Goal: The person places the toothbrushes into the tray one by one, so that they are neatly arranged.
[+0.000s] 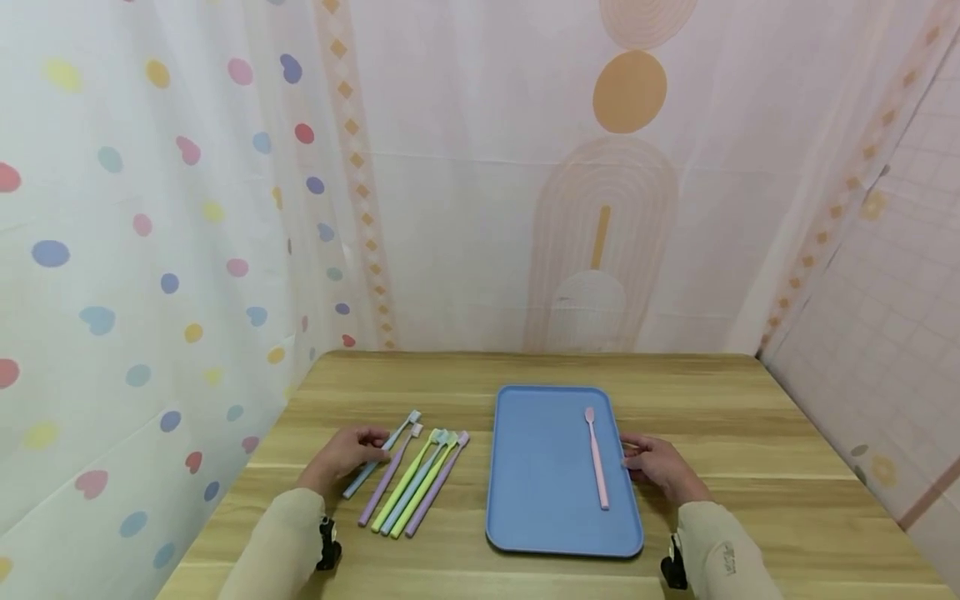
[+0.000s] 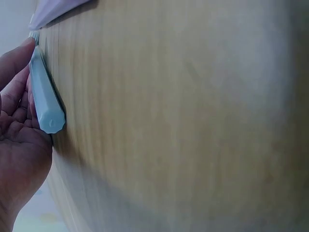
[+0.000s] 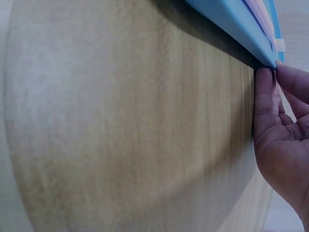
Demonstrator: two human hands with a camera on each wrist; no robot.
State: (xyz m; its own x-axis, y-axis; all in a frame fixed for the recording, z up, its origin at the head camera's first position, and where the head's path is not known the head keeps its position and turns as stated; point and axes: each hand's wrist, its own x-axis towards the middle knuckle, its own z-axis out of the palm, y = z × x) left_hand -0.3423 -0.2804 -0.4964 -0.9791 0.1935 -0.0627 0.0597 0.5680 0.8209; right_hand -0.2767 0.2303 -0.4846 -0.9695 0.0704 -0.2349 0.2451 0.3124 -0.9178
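My left hand point(image 1: 348, 454) is at the left end of a row of toothbrushes and pinches the outermost light blue toothbrush point(image 1: 360, 482) near its neck. In the left wrist view the thumb lies over that brush, whose handle end points toward the camera. Beside it lie a purple toothbrush point(image 1: 384, 490), a green toothbrush point(image 1: 397, 495) and several more in blue, green and purple. My right hand point(image 1: 663, 467) grips the right rim of a blue tray point(image 1: 540, 483), thumb on top and fingers under the edge. A pink toothbrush point(image 1: 597, 462) lies lengthwise in the tray.
The wooden table point(image 1: 442, 383) carries the tray right of its middle and the toothbrush row to the left. A dotted curtain point(image 1: 172, 333) hangs along the left side, a patterned curtain point(image 1: 450, 208) behind the table's far edge.
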